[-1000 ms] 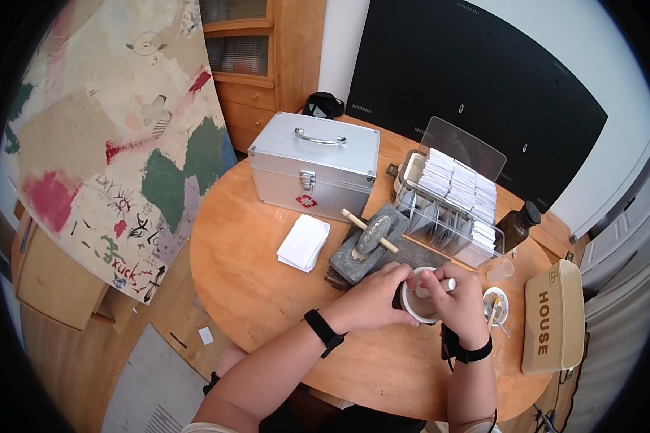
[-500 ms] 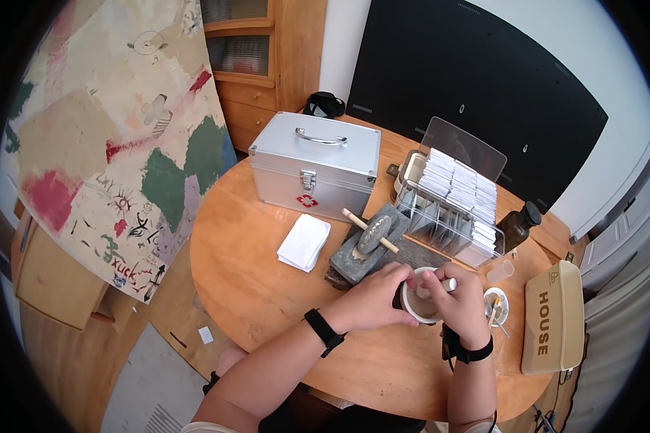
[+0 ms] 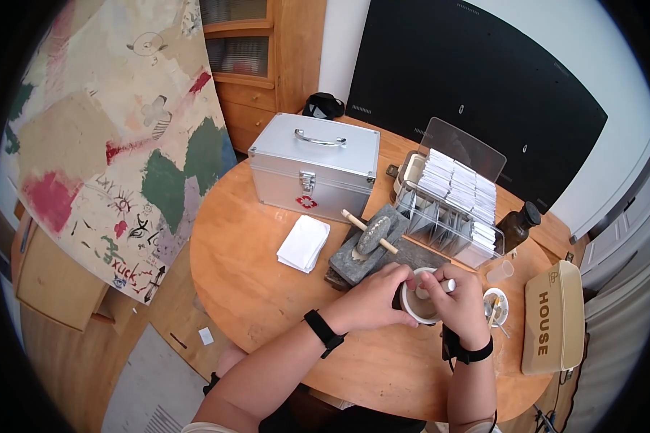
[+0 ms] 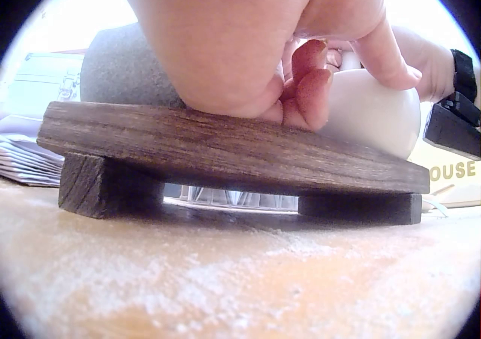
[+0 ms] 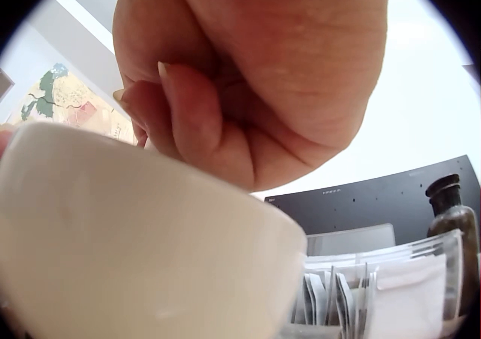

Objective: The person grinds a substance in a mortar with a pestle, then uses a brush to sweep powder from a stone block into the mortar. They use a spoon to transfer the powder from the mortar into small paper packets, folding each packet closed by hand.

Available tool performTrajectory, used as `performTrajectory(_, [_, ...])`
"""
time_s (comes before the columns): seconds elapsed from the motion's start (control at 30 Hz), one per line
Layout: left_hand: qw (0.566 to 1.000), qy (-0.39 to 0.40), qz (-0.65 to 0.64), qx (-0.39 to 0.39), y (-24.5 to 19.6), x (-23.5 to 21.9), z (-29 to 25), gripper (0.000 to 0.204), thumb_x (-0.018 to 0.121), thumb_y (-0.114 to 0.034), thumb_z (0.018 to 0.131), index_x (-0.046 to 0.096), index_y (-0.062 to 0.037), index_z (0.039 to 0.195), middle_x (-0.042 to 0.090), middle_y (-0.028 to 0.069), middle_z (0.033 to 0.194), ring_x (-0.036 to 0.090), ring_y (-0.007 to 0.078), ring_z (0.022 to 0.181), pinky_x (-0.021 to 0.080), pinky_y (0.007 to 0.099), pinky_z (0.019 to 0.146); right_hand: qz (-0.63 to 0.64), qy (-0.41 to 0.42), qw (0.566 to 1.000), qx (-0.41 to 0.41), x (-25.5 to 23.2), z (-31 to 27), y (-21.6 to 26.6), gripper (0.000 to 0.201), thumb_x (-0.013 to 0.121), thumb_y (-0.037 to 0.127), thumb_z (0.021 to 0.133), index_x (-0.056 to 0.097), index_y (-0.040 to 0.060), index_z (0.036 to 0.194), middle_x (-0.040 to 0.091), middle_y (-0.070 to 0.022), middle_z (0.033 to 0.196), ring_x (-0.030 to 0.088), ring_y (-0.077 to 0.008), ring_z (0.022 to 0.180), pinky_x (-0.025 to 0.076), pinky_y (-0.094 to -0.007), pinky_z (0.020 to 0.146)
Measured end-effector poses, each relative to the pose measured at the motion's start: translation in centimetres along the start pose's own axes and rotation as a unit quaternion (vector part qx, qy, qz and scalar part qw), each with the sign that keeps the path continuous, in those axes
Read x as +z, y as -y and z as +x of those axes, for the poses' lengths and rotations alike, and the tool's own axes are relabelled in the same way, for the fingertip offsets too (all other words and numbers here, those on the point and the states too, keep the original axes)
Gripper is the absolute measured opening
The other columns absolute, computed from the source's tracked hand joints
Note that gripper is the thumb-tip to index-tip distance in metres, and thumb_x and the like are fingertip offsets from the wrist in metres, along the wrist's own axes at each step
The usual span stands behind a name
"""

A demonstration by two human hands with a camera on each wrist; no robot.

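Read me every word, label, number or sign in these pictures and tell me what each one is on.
"HOUSE", on the cream box; small mark above it unclear.
"OUSE", same box, partly hidden in the left wrist view.
"xuck", on the painted panel, first letter uncertain; other scribbles mostly unreadable.
Red emblem on the silver case, no readable words.
No numbers I can read.

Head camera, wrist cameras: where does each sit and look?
Head: on the head, looking forward and down over the table; left hand, right hand, forearms show.
Left wrist: on that wrist, facing across the wooden stand; left hand, right arm show.
Right wrist: on that wrist, facing past the white bowl to the bottle; right hand shows.
All three views share the bowl.
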State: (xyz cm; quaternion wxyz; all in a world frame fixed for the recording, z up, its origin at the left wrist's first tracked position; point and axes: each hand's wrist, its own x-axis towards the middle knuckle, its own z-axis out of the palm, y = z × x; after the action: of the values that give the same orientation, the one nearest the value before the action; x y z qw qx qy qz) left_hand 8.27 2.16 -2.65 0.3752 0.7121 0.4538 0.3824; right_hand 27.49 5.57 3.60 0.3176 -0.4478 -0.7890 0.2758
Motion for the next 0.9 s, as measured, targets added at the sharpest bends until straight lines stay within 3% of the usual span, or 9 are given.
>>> performTrajectory(0.4, [1.000, 0.005, -0.001, -0.009, -0.17, -0.07, -0.01, 0.071, 0.098, -0.031, 0.069, 0.054, -0.0029, 0.118, 0.058, 0.0154, 0.120, 0.062, 0.0342, 0.113, 0.052, 0.0415, 0.094, -0.015, -0.001, 1.000, -0.001, 0.19, 0.01, -0.30, 0.022, 0.078, 0.018, 0.093, 0.074, -0.0005, 0.083, 0.071, -0.0126, 0.069, 0.069, -0.0194, 0.060, 0.052, -0.0319, 0.057])
performTrajectory(0.47, [1.000, 0.010, -0.001, -0.019, -0.18, -0.10, 0.01, 0.071, 0.098, -0.031, 0.069, 0.054, -0.0029, 0.118, 0.058, 0.0155, 0.120, 0.062, 0.0343, 0.113, 0.052, 0.0415, 0.094, 0.001, 0.000, 1.000, -0.014, 0.20, -0.03, -0.03, 0.024, 0.078, 0.016, 0.095, 0.070, -0.0012, 0.080, 0.066, -0.0037, 0.066, 0.056, -0.0072, 0.063, 0.046, -0.0270, 0.056])
performTrajectory(0.5, [1.000, 0.006, -0.001, -0.011, 0.01, 0.00, 0.03, 0.071, 0.098, -0.031, 0.069, 0.053, -0.0029, 0.117, 0.058, 0.0156, 0.119, 0.062, 0.0344, 0.113, 0.052, 0.0417, 0.094, 0.001, 0.000, 1.000, -0.015, 0.21, -0.01, -0.03, 0.024, 0.078, 0.016, 0.095, 0.070, -0.0012, 0.080, 0.066, -0.0037, 0.066, 0.056, -0.0072, 0.063, 0.046, -0.0270, 0.056])
performTrajectory(0.57, [1.000, 0.002, -0.001, -0.003, 0.19, 0.11, 0.01, 0.071, 0.098, -0.031, 0.069, 0.053, -0.0030, 0.117, 0.058, 0.0157, 0.119, 0.062, 0.0346, 0.113, 0.052, 0.0418, 0.094, -0.007, -0.002, 1.000, -0.017, 0.25, -0.01, -0.02, 0.022, 0.078, 0.018, 0.093, 0.073, -0.0004, 0.082, 0.071, -0.0121, 0.069, 0.068, -0.0188, 0.060, 0.052, -0.0317, 0.057])
performTrajectory(0.9, [1.000, -0.001, 0.002, 0.001, 0.27, 0.18, 0.05, 0.072, 0.098, -0.031, 0.069, 0.054, -0.0031, 0.119, 0.057, 0.0157, 0.121, 0.061, 0.0356, 0.114, 0.051, 0.0423, 0.095, 0.009, -0.005, 1.000, 0.000, 0.34, -0.07, 0.07, 0.025, 0.078, 0.020, 0.095, 0.073, -0.0004, 0.080, 0.070, -0.0106, 0.068, 0.066, -0.0169, 0.058, 0.050, -0.0308, 0.056])
